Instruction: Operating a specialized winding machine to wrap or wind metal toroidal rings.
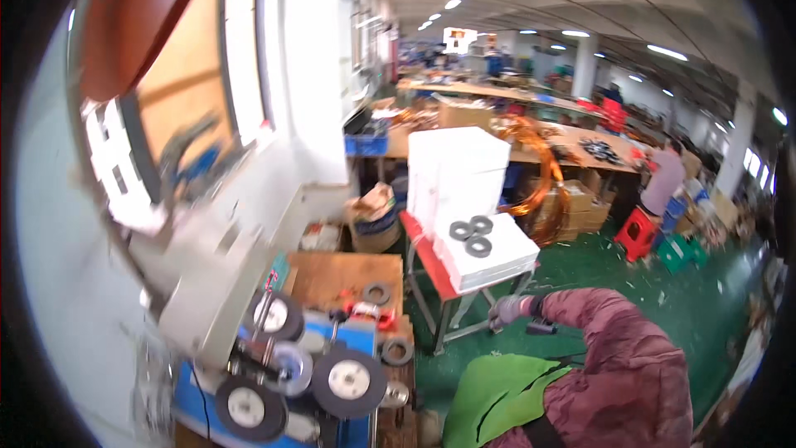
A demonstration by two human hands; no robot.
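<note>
My right hand (505, 313), in a grey glove, reaches out from a maroon sleeve beside the red-topped stand (429, 257). It is small and blurred, so how its fingers are set and whether they hold anything do not show. A small black object (541, 327) hangs just below the wrist. On the stand, nearest to this hand, lies a stack of white foam slabs (497, 259) with three dark grey rings (478, 246) on top. A taller white block (458, 174) stands behind the slabs. My left hand is out of view.
At lower left a machine with black-rimmed wheels (349, 379) stands on a blue base. Two dark rings, one being (397, 352), lie on the wooden bench (319, 275) beside it. Coiled copper wire (551, 178) hangs beyond the stand. A person (664, 176) sits farther off.
</note>
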